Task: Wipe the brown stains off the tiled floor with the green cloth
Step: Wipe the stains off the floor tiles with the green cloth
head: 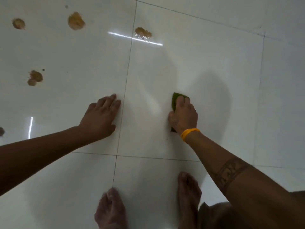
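My right hand (184, 115) grips the green cloth (175, 100) and holds it down on the white tiled floor (206, 66); only the cloth's far end and a bit by my wrist show. My left hand (100, 115) rests flat on the tile with straight fingers, to the left of the cloth, beside a grout line. Brown stains lie further away: one near the centre top (143, 32), a larger one up left (76, 21), one at the far left top (18, 23), a double blotch at mid left (35, 78), and one cut by the left edge (1, 131).
My two bare feet (110, 210) (188, 194) stand on the tile at the bottom, close behind my hands. A yellow band (188, 133) circles my right wrist. Bright light streaks reflect off the glossy floor (132, 38).
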